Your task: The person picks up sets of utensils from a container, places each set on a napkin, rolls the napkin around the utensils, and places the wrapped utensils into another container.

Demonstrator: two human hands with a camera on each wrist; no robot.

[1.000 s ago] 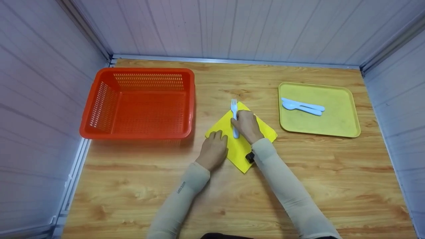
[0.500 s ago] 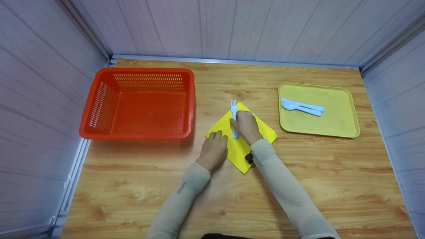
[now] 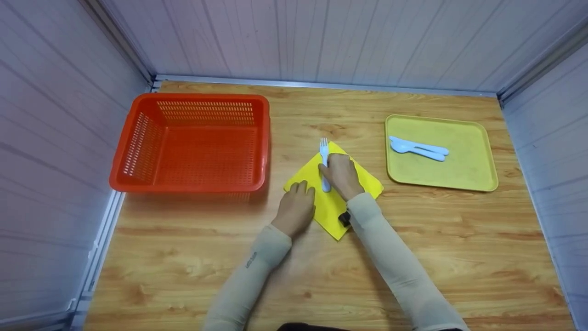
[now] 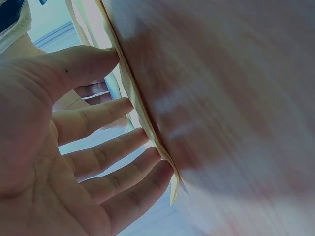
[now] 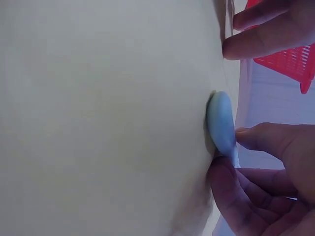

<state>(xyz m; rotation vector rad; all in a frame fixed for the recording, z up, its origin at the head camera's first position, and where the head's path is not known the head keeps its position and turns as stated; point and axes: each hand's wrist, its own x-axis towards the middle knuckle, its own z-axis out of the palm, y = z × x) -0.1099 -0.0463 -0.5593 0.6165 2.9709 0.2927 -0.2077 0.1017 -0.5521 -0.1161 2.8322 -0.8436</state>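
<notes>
A yellow napkin (image 3: 331, 202) lies turned like a diamond on the wooden table, and a pale blue fork (image 3: 324, 149) lies on it, tines pointing away and past its upper left edge. My right hand (image 3: 342, 174) pinches the fork's handle (image 5: 221, 120) between thumb and fingers, low against the napkin. On the napkin's left corner rests my left hand (image 3: 296, 208). In the left wrist view its fingertips (image 4: 165, 169) touch the napkin's edge, fingers spread and gently bent, gripping nothing.
At the left stands a red-orange perforated basket (image 3: 206, 188). A yellow-green tray (image 3: 459, 177) at the right holds a pale blue knife (image 3: 429, 145) and a spoon (image 3: 402, 147) side by side. Panel walls (image 3: 298, 41) border the table's back and sides.
</notes>
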